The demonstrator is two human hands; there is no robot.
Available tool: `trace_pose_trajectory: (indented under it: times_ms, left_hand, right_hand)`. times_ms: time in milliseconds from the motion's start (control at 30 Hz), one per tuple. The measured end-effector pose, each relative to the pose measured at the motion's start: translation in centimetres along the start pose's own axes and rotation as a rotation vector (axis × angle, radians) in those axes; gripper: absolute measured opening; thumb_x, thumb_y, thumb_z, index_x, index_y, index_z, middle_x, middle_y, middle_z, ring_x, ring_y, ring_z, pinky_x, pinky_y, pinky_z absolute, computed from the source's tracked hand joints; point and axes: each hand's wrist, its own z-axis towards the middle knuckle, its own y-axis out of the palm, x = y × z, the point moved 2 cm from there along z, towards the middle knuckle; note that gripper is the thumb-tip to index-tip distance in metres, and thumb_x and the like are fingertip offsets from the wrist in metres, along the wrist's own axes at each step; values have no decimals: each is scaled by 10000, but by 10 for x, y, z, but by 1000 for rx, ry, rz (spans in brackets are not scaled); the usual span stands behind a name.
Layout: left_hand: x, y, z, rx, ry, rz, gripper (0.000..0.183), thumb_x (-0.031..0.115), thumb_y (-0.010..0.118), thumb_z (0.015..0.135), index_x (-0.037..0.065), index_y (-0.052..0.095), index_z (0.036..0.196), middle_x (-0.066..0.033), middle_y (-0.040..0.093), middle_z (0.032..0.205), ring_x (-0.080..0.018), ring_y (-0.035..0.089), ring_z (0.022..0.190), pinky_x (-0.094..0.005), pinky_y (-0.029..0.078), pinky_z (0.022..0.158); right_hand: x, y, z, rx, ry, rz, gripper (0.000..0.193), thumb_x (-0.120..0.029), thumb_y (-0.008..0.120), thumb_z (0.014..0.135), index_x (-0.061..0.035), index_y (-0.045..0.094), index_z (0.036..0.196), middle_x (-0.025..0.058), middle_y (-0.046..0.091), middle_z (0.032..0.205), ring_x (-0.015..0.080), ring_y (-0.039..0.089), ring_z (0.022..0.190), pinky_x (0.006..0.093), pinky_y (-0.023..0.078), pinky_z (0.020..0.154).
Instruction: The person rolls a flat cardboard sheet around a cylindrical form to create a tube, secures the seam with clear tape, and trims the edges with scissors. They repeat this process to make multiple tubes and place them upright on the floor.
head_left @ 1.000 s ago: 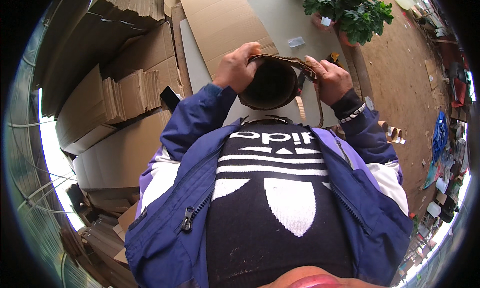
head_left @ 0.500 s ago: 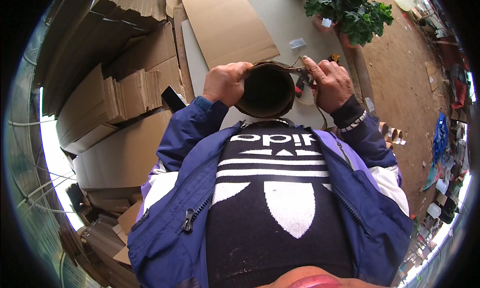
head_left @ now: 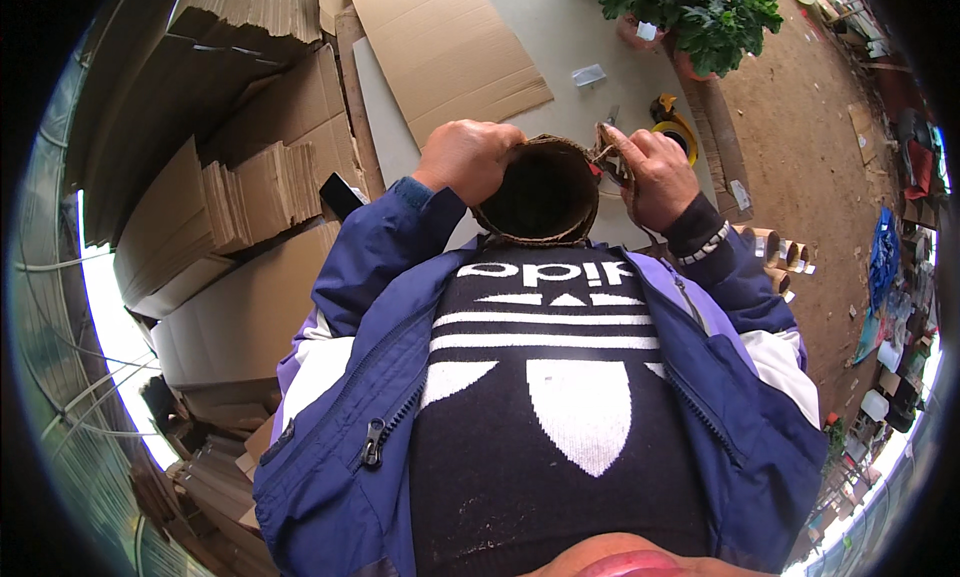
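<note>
A brown cardboard tube point(head_left: 545, 239) stands in front of my chest, its round, dark mouth facing up. My left hand point(head_left: 468, 162) is closed on the tube's left rim, fingers wrapped over the edge. Beside the right rim, my right hand point(head_left: 662, 177) pinches a thin brown strip point(head_left: 603, 137) between thumb and forefinger. That strip runs close to the tube's edge; whether it is still joined there I cannot tell. Something with a bit of red lies partly hidden behind the tube and my right fingers.
A cardboard sheet point(head_left: 455, 52) and a small clear plastic piece point(head_left: 588, 75) lie on the pale table point(head_left: 520, 7). Yellow tape point(head_left: 680, 137) sits beyond my right hand, near potted plants point(head_left: 725, 32). Stacked cardboard point(head_left: 260, 197) and a dark phone point(head_left: 343, 195) are at left.
The tube has tilted and shifted slightly right, with my left hand moving along. My right hand has drawn a little lower beside the rim, and the yellow tape shows more fully.
</note>
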Motion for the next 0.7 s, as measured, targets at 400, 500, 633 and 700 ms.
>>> trace_pose_trajectory:
  times_ms: [400, 500, 633, 700]
  left_hand:
    - [-11, 18, -39, 352, -161, -514, 238, 146, 703, 908, 59, 708, 1130, -162, 725, 1015, -278, 726, 889, -340, 569, 773]
    - [-18, 18, -28, 255, -42, -465, 231, 148, 699, 910, 61, 711, 1123, -159, 726, 1016, -281, 723, 894, -338, 569, 777]
    - [-28, 16, -19, 263, -89, -497, 244, 157, 704, 902, 64, 706, 1128, -160, 723, 1037, -299, 715, 902, -344, 567, 789]
    - [-27, 20, -24, 340, -137, -461, 256, 152, 702, 901, 65, 701, 1141, -156, 722, 1054, -299, 712, 916, -343, 566, 802]
  right_hand:
    - [9, 5, 17, -112, -43, 46, 612, -61, 712, 741, -93, 582, 1339, 121, 630, 951, 323, 639, 880, 405, 537, 730]
    - [8, 7, 29, -127, -79, 17, 634, -64, 716, 739, -104, 570, 1354, 119, 617, 959, 321, 628, 894, 408, 532, 748]
    - [13, 5, 31, -227, -45, 31, 603, -74, 720, 745, -114, 580, 1330, 110, 610, 961, 311, 629, 897, 415, 535, 744]
    - [18, 3, 28, -279, -4, 33, 586, -94, 729, 749, -116, 585, 1317, 107, 607, 968, 308, 627, 901, 419, 535, 745]
